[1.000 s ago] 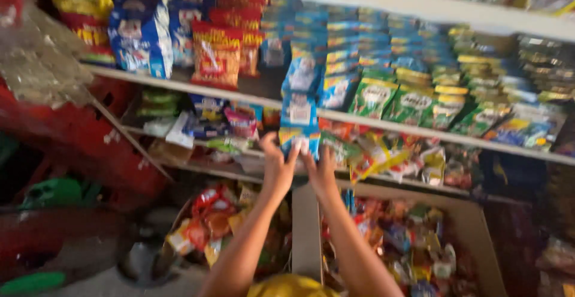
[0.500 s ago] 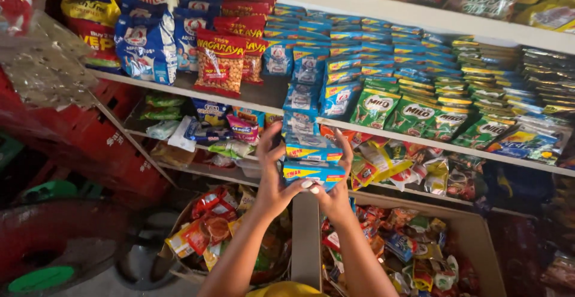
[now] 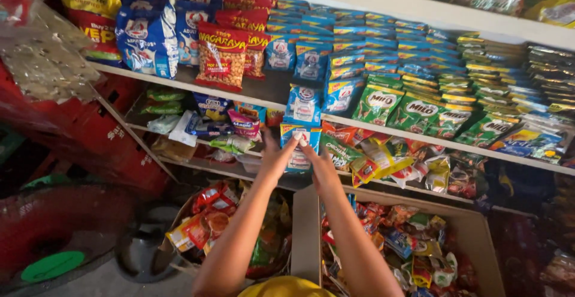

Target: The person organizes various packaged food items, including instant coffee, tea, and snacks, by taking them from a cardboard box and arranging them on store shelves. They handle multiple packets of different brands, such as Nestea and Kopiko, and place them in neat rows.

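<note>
A stack of blue-and-yellow sachets sits at the front edge of the middle shelf of a crowded shop rack, pinched between two raised hands. The left hand presses its fingers against the stack's left side, the right hand closes on the right side — both sets of fingers grasping the sachets, fingertips meeting near the top edge. The step in hand looks like squaring the stack into place on the rack; the next move seems to call for a steady, even push so the packets stay aligned rather than fan out. Just above hang more blue sachets, with green drink-mix sachets to the right and a red peanut bag to the left. Below the forearms stands a cardboard box of mixed sweets — beside it, a basket of snack packets.
</note>
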